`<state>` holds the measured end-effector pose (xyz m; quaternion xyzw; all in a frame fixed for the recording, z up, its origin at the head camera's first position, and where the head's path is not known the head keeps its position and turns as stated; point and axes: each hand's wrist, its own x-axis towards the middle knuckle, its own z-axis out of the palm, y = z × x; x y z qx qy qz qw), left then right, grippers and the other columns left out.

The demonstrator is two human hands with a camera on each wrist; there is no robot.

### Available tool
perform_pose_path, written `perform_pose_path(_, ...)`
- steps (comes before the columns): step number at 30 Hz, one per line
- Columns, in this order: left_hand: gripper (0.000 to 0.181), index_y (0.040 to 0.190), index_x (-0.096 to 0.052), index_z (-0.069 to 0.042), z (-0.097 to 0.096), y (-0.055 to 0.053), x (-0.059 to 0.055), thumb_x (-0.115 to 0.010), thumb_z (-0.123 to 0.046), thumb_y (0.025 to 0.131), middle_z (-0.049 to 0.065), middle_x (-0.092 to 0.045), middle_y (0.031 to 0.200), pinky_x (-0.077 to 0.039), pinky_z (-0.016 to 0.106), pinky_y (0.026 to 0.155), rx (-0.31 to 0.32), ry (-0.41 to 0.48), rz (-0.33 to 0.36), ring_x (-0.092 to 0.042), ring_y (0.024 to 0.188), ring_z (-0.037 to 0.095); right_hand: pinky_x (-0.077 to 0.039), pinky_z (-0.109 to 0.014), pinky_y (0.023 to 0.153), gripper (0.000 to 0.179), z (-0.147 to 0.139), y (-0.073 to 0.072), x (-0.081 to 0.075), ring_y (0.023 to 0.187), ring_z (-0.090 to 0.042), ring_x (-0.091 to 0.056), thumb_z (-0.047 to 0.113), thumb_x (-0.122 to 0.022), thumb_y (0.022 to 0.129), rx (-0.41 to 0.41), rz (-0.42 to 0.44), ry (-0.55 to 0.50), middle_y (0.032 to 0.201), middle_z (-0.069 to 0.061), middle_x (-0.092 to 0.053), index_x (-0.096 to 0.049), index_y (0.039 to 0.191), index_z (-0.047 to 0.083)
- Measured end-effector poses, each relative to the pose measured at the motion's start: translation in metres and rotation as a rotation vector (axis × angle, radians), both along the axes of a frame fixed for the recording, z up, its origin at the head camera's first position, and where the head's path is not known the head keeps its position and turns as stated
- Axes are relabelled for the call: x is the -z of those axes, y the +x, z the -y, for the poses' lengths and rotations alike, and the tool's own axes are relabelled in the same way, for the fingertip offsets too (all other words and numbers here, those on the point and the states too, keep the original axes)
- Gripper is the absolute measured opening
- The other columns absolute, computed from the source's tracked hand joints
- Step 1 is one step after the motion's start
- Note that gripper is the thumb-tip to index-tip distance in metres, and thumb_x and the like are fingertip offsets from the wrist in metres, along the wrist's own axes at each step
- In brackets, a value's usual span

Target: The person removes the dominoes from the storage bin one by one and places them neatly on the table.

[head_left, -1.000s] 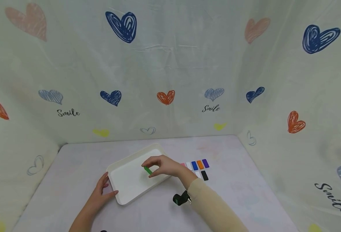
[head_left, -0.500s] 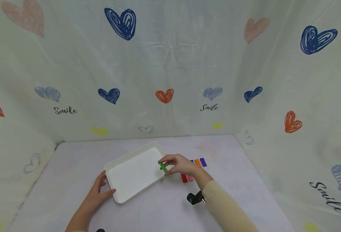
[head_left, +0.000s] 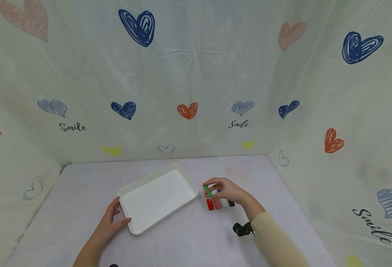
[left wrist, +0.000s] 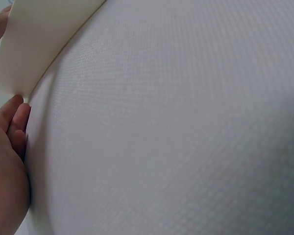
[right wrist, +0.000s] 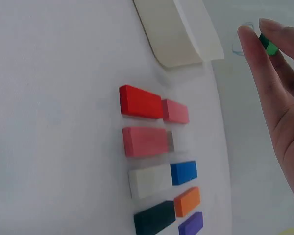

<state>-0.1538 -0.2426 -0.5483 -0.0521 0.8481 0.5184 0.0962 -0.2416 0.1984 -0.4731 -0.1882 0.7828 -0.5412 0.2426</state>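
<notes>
In the head view, my right hand [head_left: 227, 191] pinches a green rectangular block [head_left: 208, 191] between thumb and fingertips. It hovers over a group of coloured blocks right of the white tray. Only the end of that block shows in the right wrist view. My left hand [head_left: 107, 221] holds the left end of the white tray [head_left: 139, 230], thumb and fingers against its rim and wall. Beneath the right hand sit a red block [right wrist: 141, 102], two pink ones, a white block [right wrist: 150, 181], a black block [right wrist: 155, 218], a blue block [right wrist: 184, 172], an orange block [right wrist: 187, 201] and a purple block [right wrist: 191, 224].
A pale cloth covers the table [head_left: 176, 246], with a heart-printed curtain [head_left: 196, 85] behind and at both sides. The dark wrist camera [head_left: 242, 229] hangs by the right sleeve [head_left: 276, 241]. A small dark round thing [head_left: 114, 265] shows at the bottom edge.
My right hand has carried the green block rightward from above the tray to above the coloured blocks. The left hand stays at the tray's end. The view has shifted slightly.
</notes>
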Motion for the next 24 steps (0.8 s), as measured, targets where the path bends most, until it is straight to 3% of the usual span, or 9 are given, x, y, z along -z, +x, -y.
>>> perform_pose_path(8,0.107,0.156,-0.002,-0.006,0.0,0.001,0.002,-0.078,-0.026,0.083,0.03,-0.02,0.155,-0.024,0.066,0.103,0.008,0.019,-0.007,-0.028,0.13,0.04,-0.055,-0.036,0.083,0.046,-0.036,0.007,0.008,0.108,-0.03,-0.057,-0.003,-0.074,0.082,0.107,-0.009,0.087,0.125,-0.012,-0.057,-0.062,0.126,0.001)
perform_pose_path(19,0.106,0.156,-0.003,-0.005,0.003,0.003,0.0,-0.077,-0.027,0.083,0.03,-0.021,0.154,-0.025,0.066,0.101,0.012,-0.001,-0.019,-0.03,0.13,0.041,-0.055,-0.035,0.084,0.05,-0.063,0.019,0.026,0.108,-0.025,-0.058,0.001,-0.078,0.079,0.242,0.035,0.133,0.133,-0.015,-0.053,-0.062,0.127,0.003)
perform_pose_path(24,0.107,0.156,-0.002,-0.006,0.002,-0.001,0.002,-0.077,-0.028,0.083,0.029,-0.021,0.155,-0.025,0.065,0.102,0.011,0.001,-0.018,-0.029,0.13,0.04,-0.055,-0.035,0.084,0.053,-0.077,0.023,0.033,0.107,-0.027,-0.058,-0.001,-0.076,0.081,0.255,-0.005,0.142,0.134,-0.017,-0.053,-0.059,0.13,0.002)
